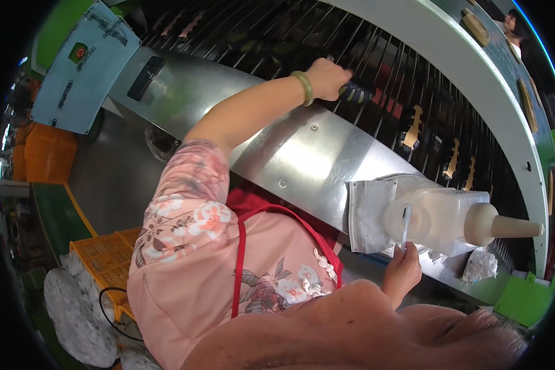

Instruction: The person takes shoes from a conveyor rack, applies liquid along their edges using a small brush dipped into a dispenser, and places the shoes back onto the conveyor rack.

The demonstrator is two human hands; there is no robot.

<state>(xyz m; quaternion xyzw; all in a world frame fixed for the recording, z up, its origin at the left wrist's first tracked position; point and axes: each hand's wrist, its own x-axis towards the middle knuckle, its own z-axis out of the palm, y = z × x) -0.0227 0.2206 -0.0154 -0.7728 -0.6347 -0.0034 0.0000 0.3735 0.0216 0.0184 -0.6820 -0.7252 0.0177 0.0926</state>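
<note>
My left hand (pixel 328 79), a green bangle on its wrist, reaches over the metal rods of a conveyor (pixel 283 43). Its fingers are closed on the end of a dark shoe sole (pixel 359 94) with pale stripes. My right hand (pixel 402 271) grips a thin white brush (pixel 405 229) with a dark tip. That brush is in front of a translucent plastic container (pixel 453 203), close to its round opening. Beside the container is a beige cone-shaped nozzle (pixel 517 227). Several black and tan soles, one of them a nearer sole (pixel 411 129), lie on the rods to the right.
A smooth metal ledge (pixel 308 148) runs along the conveyor's near side. On it lies a dark flat object (pixel 146 78), near a pale blue box (pixel 83 68). White wadding (pixel 480 265) sits at the right. Yellow crates (pixel 105 259) and bagged white bundles (pixel 77 314) stand lower left.
</note>
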